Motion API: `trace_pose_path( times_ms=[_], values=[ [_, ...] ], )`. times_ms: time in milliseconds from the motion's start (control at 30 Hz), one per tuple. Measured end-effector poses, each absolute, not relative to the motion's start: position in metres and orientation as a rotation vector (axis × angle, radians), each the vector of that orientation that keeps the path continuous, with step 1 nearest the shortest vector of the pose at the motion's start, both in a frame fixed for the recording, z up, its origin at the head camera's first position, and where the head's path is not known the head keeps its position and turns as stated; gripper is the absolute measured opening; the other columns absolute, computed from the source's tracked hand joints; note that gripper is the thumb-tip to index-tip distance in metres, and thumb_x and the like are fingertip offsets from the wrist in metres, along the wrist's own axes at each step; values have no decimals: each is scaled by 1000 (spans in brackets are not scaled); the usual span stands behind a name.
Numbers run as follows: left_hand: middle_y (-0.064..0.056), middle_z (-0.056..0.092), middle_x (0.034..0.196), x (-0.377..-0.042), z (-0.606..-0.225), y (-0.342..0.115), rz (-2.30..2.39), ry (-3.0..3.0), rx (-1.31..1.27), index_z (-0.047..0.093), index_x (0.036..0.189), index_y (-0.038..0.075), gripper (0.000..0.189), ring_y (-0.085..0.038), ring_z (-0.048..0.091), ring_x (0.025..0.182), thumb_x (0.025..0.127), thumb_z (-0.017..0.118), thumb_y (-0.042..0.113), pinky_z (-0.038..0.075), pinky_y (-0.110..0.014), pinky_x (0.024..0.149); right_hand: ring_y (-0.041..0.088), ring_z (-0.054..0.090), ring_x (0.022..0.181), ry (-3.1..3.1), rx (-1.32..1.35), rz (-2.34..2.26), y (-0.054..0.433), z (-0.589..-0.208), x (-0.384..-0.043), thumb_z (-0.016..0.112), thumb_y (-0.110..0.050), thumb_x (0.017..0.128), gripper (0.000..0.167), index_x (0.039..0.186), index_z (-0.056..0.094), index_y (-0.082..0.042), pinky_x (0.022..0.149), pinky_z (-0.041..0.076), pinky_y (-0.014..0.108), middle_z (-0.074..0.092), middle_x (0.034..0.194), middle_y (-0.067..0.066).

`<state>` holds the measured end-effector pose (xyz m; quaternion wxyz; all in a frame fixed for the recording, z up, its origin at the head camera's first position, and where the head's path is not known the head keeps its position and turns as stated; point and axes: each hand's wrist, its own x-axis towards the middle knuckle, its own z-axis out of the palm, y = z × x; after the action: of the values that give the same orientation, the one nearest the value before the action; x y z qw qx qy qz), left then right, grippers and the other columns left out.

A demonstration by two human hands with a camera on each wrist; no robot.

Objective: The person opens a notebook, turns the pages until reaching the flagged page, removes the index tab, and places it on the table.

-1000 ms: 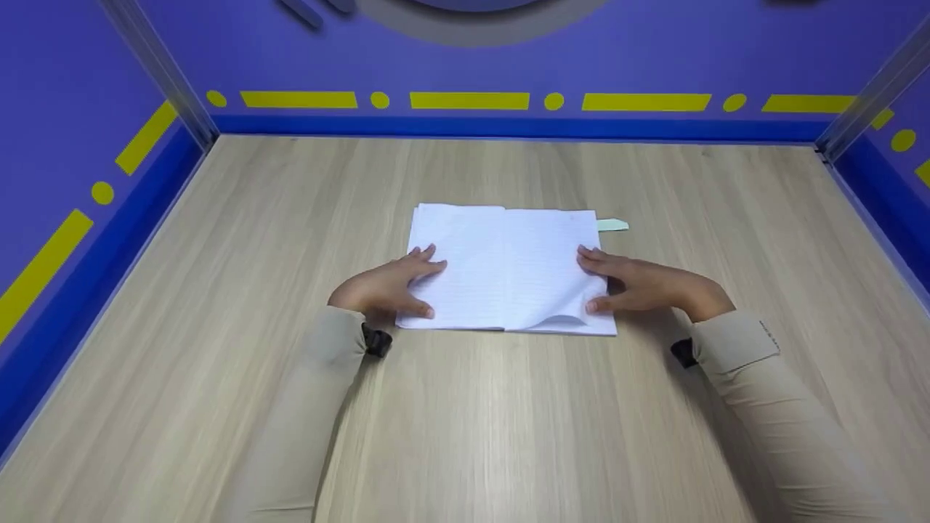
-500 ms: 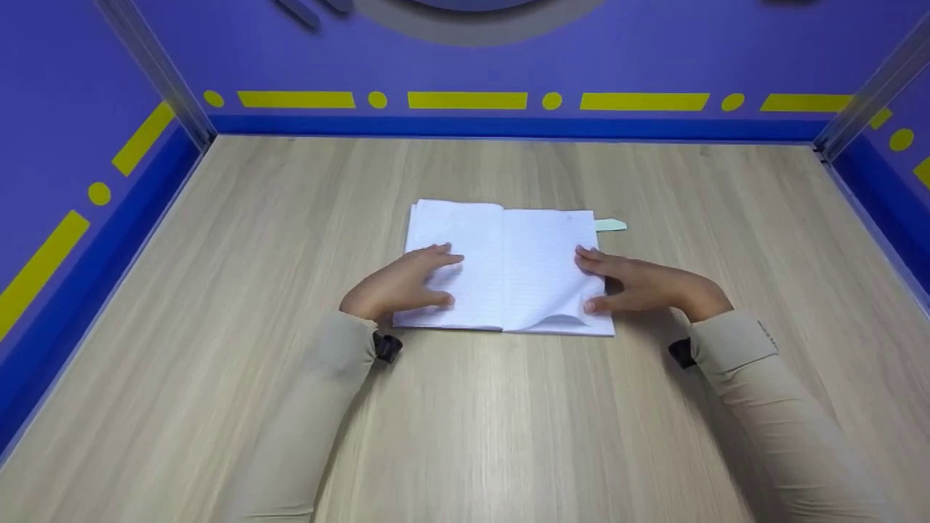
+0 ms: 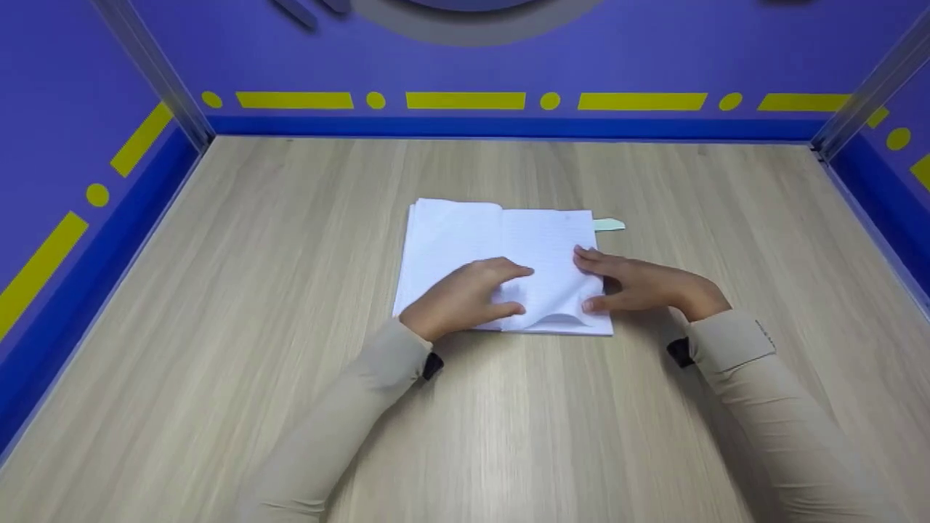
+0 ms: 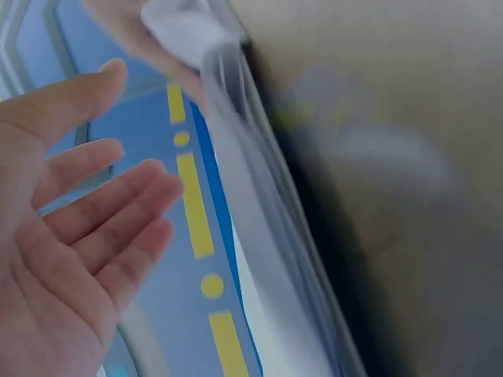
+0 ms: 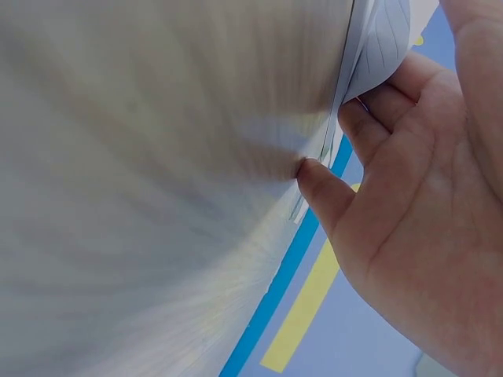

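An open lined notebook (image 3: 454,229) lies flat on the wooden table, its spine near the middle. At its right edge my right hand (image 3: 639,285) pinches a page, thumb toward me and fingers farther up the sheet. The lower right corner of that page curls up (image 5: 385,51) beside the fingers in the right wrist view. My left hand (image 3: 476,294) is over the notebook near the spine, thumb and fingers spread apart with nothing between them. In the left wrist view the left hand (image 4: 86,204) shows its palm, beside the raised page edges.
A pale green tab (image 3: 609,224) sticks out from the notebook's upper right edge. Blue-purple panels (image 3: 465,73) with yellow markings enclose the table (image 3: 290,218) at the back and both sides.
My left hand has moved right from the notebook's left edge, across the left page to the spine. The left pages bulge slightly more. The right hand stays in place on the page.
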<state>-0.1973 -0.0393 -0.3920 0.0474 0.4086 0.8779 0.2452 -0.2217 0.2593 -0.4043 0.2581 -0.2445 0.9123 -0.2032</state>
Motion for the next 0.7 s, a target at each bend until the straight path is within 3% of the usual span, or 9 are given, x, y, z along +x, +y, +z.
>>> trace_pose_path(
  times_ms=[700],
  values=[
    [-3,67,114,-193,-397,16,664,2614,1390,68,119,9,32,-13,63,106,90,68,23,48,-25,95,36,8,148,2483,-772,-579,261,-406,-222,62,-46,90,85,151,21,-2,117,15,54,12,161,16]
  ],
)
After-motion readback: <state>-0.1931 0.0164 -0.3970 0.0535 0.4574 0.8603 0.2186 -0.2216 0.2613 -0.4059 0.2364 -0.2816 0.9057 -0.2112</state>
